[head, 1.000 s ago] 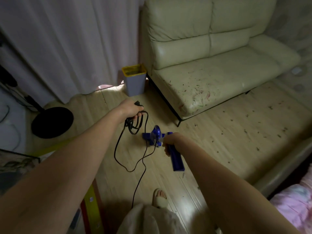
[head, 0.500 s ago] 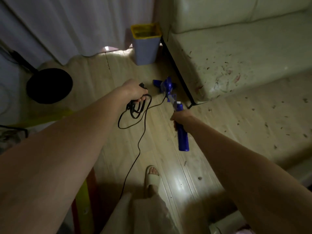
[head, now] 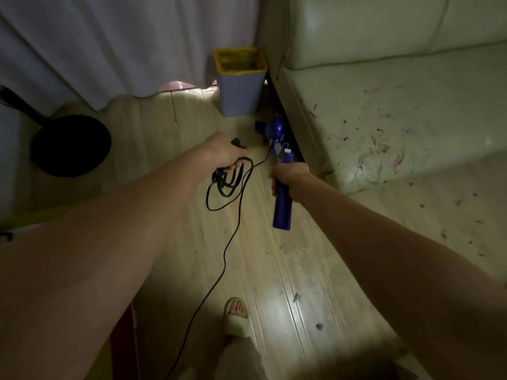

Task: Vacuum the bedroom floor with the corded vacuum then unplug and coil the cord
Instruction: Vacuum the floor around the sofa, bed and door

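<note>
Blue vacuum [head: 282, 198] nozzle hidden under sofa [head: 384, 127], right hand [head: 290, 174] covering handle

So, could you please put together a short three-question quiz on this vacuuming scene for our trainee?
1. True or false: the left hand grips loops of the black power cord.
2. Which hand holds the blue plastic stick vacuum?
3. The yellow-rimmed grey waste bin stands beside: A) the cream leather sofa; B) the black round fan base.

Key: 1 true; 2 the right hand; 3 A.
</note>
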### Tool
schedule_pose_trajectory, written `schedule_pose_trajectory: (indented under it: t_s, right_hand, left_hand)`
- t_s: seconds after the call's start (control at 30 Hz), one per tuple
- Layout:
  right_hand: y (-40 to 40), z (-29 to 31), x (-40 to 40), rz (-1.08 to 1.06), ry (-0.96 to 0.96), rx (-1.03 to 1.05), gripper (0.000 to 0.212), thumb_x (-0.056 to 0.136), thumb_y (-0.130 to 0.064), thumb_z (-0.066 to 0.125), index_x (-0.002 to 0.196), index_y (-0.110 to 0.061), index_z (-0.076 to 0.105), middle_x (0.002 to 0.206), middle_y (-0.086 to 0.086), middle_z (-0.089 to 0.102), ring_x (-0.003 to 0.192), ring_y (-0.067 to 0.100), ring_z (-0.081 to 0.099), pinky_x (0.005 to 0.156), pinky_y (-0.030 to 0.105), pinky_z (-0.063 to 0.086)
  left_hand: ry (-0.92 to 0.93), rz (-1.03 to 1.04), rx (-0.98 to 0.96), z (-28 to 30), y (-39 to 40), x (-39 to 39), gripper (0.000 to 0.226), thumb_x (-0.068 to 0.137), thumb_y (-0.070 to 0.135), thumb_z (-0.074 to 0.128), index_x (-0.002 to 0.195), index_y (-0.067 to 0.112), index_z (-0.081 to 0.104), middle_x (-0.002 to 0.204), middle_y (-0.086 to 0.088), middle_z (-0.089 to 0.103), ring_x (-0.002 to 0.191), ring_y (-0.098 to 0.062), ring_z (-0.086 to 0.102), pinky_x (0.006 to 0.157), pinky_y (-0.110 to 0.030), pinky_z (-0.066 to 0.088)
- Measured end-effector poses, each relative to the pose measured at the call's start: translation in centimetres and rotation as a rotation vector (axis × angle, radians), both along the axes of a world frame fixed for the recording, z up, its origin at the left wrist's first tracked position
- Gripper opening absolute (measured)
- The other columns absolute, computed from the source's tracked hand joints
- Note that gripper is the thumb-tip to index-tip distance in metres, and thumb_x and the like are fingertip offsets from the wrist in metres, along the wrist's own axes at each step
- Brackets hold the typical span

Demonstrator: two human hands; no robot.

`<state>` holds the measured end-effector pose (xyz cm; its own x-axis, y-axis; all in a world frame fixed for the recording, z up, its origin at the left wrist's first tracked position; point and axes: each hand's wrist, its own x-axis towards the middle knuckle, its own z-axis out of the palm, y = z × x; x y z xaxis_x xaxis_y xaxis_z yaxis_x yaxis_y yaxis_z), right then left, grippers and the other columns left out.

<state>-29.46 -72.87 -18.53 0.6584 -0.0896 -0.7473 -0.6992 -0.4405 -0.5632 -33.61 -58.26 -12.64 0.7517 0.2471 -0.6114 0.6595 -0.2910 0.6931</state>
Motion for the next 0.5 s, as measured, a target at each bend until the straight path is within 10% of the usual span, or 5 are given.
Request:
schedule_pose_trajectory:
  t_s: [0.33, 0.5]
  right_hand:
    - [4.8, -3.6, 0.7, -0.044, 0.051, 0.07, 0.033, 0.084, -0.011, 0.069, 0.109, -0.005, 0.048, 0.092, 0.013, 0.065, 0.068, 0.023, 0.063, 0.069, 0.038, 0.06]
    - [6.2, -5.4, 1.0, -0.034, 0.066, 0.094, 0.031, 0.089, -0.009, 0.065, 0.101, -0.01, 0.037, 0.076, 0.007, 0.051, 0.056, 0.017, 0.053, 0.05, 0.027, 0.048]
  left_hand:
    - [0.025, -0.042, 0.071, -2.3, 1.1, 4.0, 0.021, 0.097, 0.017, 0.054, 0.093, 0.002, 0.068, 0.064, 0.002, 0.057, 0.054, -0.007, 0.046, 0.061, -0.02, 0.046]
    - [0.015, -0.068, 0.076, -4.2, 1.8, 4.1, 0.021, 0.097, 0.018, 0.053, 0.089, 0.005, 0.068, 0.062, 0.003, 0.056, 0.051, -0.006, 0.045, 0.053, -0.017, 0.043]
